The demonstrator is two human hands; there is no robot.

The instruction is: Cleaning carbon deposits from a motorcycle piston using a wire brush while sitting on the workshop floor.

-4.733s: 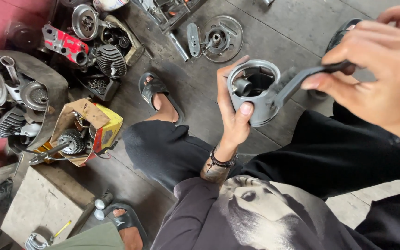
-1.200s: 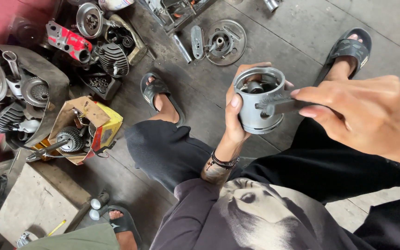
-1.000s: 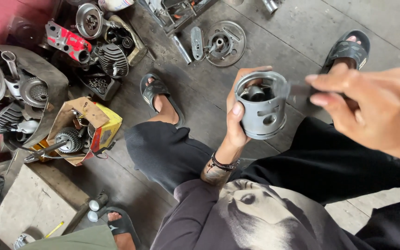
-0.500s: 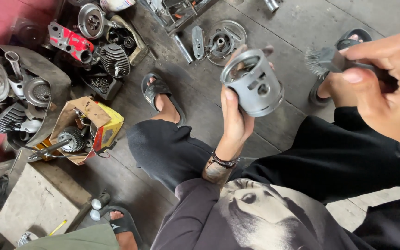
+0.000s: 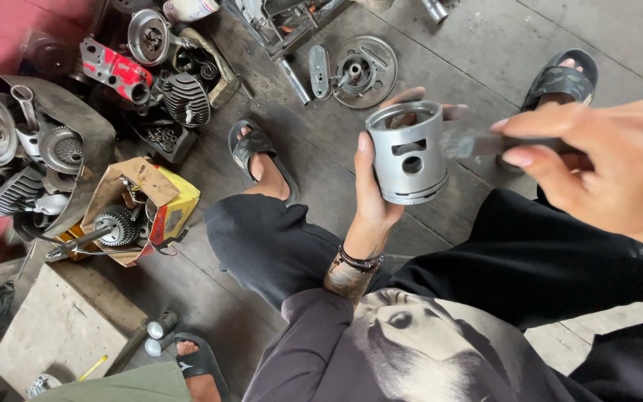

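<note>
Piston [image 5: 408,152] held in the left hand [image 5: 375,190], above the floor [image 5: 485,52] between the two sandalled feet. Right hand [image 5: 604,175] to its right, holding a tool [image 5: 478,144] that reaches toward the piston. Round plate [image 5: 359,71] behind the piston. Engine parts [image 5: 158,67] and open carton [image 5: 135,212] at far left.

Open grey floor [image 5: 478,45] lay beyond the piston [image 5: 408,152] held in the left hand [image 5: 373,190]. A round plate [image 5: 357,71] sat just ahead. Engine parts [image 5: 150,67] and a cardboard box [image 5: 139,212] crowded the left. Knees blocked below.
</note>
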